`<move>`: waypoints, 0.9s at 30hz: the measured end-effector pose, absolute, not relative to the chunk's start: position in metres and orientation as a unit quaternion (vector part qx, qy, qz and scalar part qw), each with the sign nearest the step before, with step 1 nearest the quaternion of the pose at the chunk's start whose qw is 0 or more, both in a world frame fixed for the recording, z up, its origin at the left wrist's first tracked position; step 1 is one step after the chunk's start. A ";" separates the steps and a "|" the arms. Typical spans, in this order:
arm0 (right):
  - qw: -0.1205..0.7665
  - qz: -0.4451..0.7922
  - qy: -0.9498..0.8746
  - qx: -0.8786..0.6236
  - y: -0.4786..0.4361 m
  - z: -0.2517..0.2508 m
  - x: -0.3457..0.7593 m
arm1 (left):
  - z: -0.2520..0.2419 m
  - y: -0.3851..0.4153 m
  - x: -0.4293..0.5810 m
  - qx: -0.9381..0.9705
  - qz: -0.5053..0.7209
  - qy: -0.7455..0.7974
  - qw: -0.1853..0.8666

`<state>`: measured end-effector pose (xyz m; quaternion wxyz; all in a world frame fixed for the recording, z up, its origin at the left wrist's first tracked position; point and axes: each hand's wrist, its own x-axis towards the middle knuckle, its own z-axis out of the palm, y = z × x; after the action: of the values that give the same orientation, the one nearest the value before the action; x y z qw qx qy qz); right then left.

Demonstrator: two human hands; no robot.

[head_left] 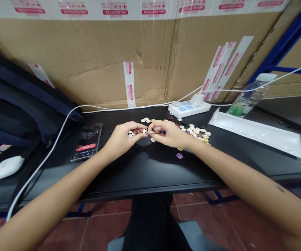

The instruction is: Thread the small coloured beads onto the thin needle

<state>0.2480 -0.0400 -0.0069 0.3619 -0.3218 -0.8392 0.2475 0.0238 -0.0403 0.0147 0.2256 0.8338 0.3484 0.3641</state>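
My left hand [129, 136] pinches a small white skull-shaped bead [145, 131] between thumb and fingertips, over the middle of the black table. Facing it, my right hand [167, 133] is closed in a pinch beside the bead. A thin dark line shows at its fingertips, too fine to name. Several pale beads [131, 134] show by the left hand's fingers. Behind and right of my right hand lies a loose spread of skull-shaped beads [192, 130], mostly cream, with some yellow, brown and black. A purple bead [179, 156] lies nearer the front edge.
A phone [87, 141] and a white rounded case [7, 167] lie left, beside a dark backpack [22, 94]. At the back stands a white power strip [189, 109] with a cable. A white tray [257, 132] and a water bottle [251, 94] are right. Cardboard [95, 62] walls the rear.
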 end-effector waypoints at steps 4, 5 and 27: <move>0.362 0.250 -0.835 -0.331 -0.040 -0.007 0.247 | 0.014 -0.041 0.024 0.839 0.366 0.335 0.223; 0.362 0.257 -0.833 -0.332 -0.040 -0.007 0.247 | 0.014 -0.040 0.024 0.840 0.367 0.332 0.223; 0.372 0.272 -0.830 -0.314 -0.039 -0.007 0.247 | 0.011 -0.038 0.022 0.850 0.372 0.306 0.213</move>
<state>0.2475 -0.0393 -0.0070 0.3724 -0.3138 -0.8300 0.2719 0.0222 -0.0379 0.0113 0.2134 0.8500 0.3065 0.3716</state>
